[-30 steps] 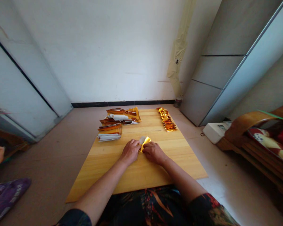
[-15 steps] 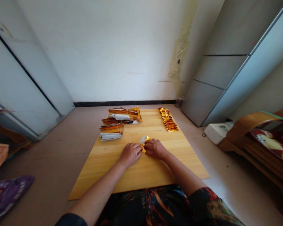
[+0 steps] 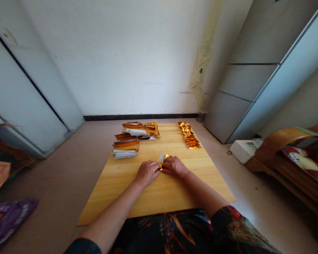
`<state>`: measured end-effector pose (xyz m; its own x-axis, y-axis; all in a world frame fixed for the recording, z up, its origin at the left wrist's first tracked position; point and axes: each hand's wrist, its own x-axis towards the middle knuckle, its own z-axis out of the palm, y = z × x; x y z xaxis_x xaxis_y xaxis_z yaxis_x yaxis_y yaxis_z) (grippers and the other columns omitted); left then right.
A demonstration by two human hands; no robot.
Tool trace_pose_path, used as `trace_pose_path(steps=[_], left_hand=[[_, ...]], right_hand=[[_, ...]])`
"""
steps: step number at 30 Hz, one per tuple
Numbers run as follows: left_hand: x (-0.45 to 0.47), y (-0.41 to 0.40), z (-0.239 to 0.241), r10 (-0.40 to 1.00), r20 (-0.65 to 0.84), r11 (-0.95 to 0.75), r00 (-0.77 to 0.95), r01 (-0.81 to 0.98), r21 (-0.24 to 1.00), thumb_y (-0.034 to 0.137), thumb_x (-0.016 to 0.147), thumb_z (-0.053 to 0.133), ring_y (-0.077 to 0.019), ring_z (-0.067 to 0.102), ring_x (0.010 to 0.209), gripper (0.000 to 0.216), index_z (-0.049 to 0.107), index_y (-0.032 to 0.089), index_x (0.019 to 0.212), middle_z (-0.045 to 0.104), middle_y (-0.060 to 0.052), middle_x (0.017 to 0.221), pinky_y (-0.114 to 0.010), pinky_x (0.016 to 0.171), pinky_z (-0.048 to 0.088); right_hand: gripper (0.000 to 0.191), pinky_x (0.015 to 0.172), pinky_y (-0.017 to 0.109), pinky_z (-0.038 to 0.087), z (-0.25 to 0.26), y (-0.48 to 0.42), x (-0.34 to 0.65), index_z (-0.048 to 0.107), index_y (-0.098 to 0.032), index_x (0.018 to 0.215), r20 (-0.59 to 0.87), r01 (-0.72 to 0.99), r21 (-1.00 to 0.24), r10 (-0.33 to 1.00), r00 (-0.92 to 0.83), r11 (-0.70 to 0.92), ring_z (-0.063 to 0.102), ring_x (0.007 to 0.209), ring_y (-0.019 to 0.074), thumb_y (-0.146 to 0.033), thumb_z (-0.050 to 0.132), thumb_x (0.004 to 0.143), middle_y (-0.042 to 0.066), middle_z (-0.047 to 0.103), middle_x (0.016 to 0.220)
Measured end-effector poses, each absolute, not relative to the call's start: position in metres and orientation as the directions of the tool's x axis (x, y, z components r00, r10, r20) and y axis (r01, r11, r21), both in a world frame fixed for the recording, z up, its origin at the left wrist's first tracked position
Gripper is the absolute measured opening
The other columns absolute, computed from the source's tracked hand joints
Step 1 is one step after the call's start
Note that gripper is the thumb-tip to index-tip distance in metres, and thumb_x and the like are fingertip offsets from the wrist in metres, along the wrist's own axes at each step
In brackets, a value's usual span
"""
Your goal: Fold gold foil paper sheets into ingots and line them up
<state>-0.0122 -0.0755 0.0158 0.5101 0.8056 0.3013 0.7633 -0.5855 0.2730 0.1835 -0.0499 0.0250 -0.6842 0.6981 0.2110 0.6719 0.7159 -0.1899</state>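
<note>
Near the middle of the wooden board (image 3: pixel 137 197), both of my hands are closed on one small sheet of gold foil paper (image 3: pixel 164 161). A whitish part of the sheet sticks out above the fingers. My left hand (image 3: pixel 148 172) grips its left side, and my right hand (image 3: pixel 175 167) pinches its right side. Fingers hide most of the sheet, so its full shape does not show. A row of folded gold foil pieces (image 3: pixel 190 137) lies at the board's far right. Bundles of gold, brown and white paper (image 3: pixel 125 147) are stacked at the far left.
A white wall (image 3: pixel 122 70) rises beyond the board. To the right are a tall grey cabinet (image 3: pixel 243 84), a white box (image 3: pixel 240 151) and a wooden bench (image 3: pixel 286 165). A purple bag (image 3: pixel 13 218) lies on the floor at left.
The gold sheet now looks narrower and more folded between my fingers. My right hand has turned slightly inward; my left hand has barely moved.
</note>
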Motion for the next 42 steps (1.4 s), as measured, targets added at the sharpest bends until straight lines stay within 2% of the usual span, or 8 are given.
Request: trace_pose_path(steps=[7, 13, 16, 24, 30, 36, 42], left_hand=[[-0.006, -0.078, 0.014, 0.817, 0.320, -0.555, 0.479, 0.803, 0.217, 0.022, 0.083, 0.057, -0.0182, 0.058, 0.084, 0.008, 0.065, 0.020, 0.085, 0.066, -0.005, 0.086, -0.031, 0.076, 0.042], [-0.004, -0.079, 0.010, 0.819, 0.357, -0.538, 0.450, 0.819, 0.202, 0.021, 0.084, 0.055, -0.0184, 0.058, 0.082, 0.010, 0.064, 0.019, 0.081, 0.066, -0.005, 0.084, -0.032, 0.075, 0.042], [-0.004, -0.080, 0.010, 0.824, 0.350, -0.533, 0.446, 0.819, 0.211, 0.021, 0.083, 0.057, -0.0191, 0.059, 0.083, 0.008, 0.064, 0.019, 0.080, 0.067, -0.005, 0.084, -0.032, 0.075, 0.043], [-0.016, -0.078, 0.000, 0.770, 0.400, -0.613, 0.496, 0.750, 0.250, 0.013, 0.083, 0.054, -0.0180, 0.062, 0.091, 0.013, 0.065, 0.019, 0.083, 0.069, -0.006, 0.100, -0.033, 0.082, 0.047], [-0.019, -0.075, 0.000, 0.727, 0.424, -0.660, 0.540, 0.720, 0.215, 0.013, 0.084, 0.052, -0.0174, 0.062, 0.086, 0.014, 0.065, 0.019, 0.082, 0.069, -0.006, 0.090, -0.032, 0.079, 0.048], [-0.023, -0.071, 0.004, 0.689, 0.448, -0.700, 0.570, 0.684, 0.206, 0.015, 0.084, 0.052, -0.0168, 0.060, 0.090, 0.015, 0.065, 0.020, 0.080, 0.068, -0.005, 0.087, -0.032, 0.082, 0.048], [-0.029, -0.073, 0.003, 0.681, 0.436, -0.709, 0.588, 0.678, 0.193, 0.013, 0.084, 0.051, -0.0177, 0.060, 0.095, 0.017, 0.065, 0.021, 0.088, 0.069, -0.005, 0.100, -0.034, 0.083, 0.048]], right_hand=[[0.021, 0.077, 0.027, 0.033, 0.021, -0.048, 0.185, 0.070, -0.026, 0.090, 0.239, 0.662, -0.258, 0.711, -0.662, 0.703, 0.055, 0.089, 0.0161, -0.042, 0.056, 0.087, 0.004, 0.065, 0.097], [0.029, 0.086, 0.029, 0.037, 0.014, -0.045, 0.194, 0.067, -0.026, 0.104, 0.246, 0.607, -0.385, 0.711, -0.658, 0.695, 0.056, 0.100, 0.0184, -0.040, 0.065, 0.080, 0.005, 0.065, 0.108], [0.019, 0.087, 0.030, 0.038, 0.009, -0.047, 0.193, 0.070, -0.026, 0.096, 0.256, 0.620, -0.425, 0.745, -0.616, 0.659, 0.056, 0.100, 0.0176, -0.035, 0.062, 0.082, 0.004, 0.065, 0.107], [0.013, 0.079, 0.025, 0.037, 0.015, -0.049, 0.177, 0.070, -0.022, 0.080, 0.237, 0.731, -0.423, 0.844, -0.482, 0.536, 0.056, 0.087, 0.0143, -0.029, 0.059, 0.085, 0.002, 0.066, 0.091], [0.015, 0.072, 0.022, 0.035, 0.020, -0.048, 0.171, 0.067, -0.019, 0.074, 0.193, 0.782, -0.397, 0.877, -0.441, 0.481, 0.054, 0.079, 0.0127, -0.024, 0.058, 0.084, 0.002, 0.061, 0.081], [0.014, 0.069, 0.022, 0.034, 0.023, -0.047, 0.168, 0.065, -0.018, 0.073, 0.158, 0.806, -0.372, 0.887, -0.435, 0.461, 0.053, 0.077, 0.0124, -0.023, 0.057, 0.084, 0.002, 0.060, 0.081], [0.011, 0.069, 0.022, 0.033, 0.025, -0.052, 0.165, 0.067, -0.019, 0.077, 0.182, 0.807, -0.385, 0.894, -0.410, 0.449, 0.054, 0.078, 0.0127, -0.025, 0.059, 0.082, 0.001, 0.060, 0.082]])
